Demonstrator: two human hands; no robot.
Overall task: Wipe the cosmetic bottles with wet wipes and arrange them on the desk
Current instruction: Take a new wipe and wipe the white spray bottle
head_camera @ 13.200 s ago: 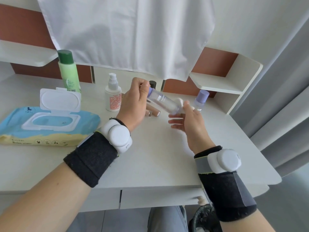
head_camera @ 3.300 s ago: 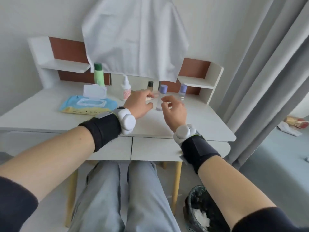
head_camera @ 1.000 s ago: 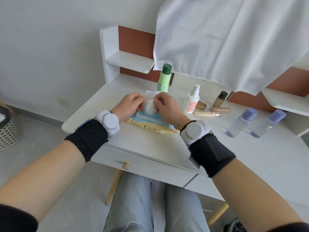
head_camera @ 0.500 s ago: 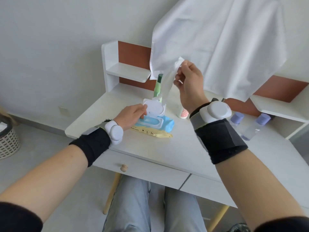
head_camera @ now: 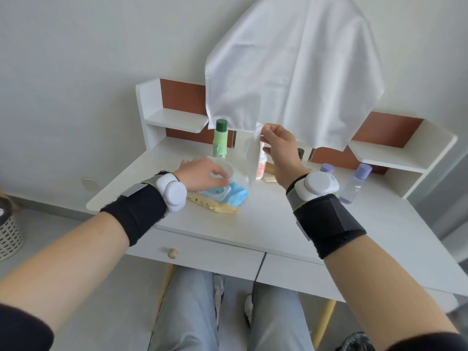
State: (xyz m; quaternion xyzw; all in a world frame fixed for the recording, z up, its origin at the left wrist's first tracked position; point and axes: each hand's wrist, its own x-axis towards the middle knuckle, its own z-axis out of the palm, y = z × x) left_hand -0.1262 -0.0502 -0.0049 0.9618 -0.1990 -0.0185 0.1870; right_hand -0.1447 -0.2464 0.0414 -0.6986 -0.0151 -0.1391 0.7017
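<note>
Room: pale wall (head_camera: 76,72); a white cloth (head_camera: 291,72) hangs over the shelving (head_camera: 174,117) behind the wipes pack.
Tabletop (head_camera: 266,224): white, a knobbed drawer (head_camera: 202,252) beneath; the wipes pack (head_camera: 222,202) lies towards its left end.
Bottles: green bottle (head_camera: 220,141) upright just behind the pack; purple-capped bottles (head_camera: 355,183) well to its right.
Right hand (head_camera: 281,150): fingers pinch a wet wipe (head_camera: 253,150), which hangs above and right of the pack.
Left hand (head_camera: 200,174): on the pack's raised lid (head_camera: 226,171); blurred, so I cannot tell the grip.
Hidden: pump bottle (head_camera: 261,167) half behind the wipe; basket (head_camera: 7,234) cut off far left of the pack.
</note>
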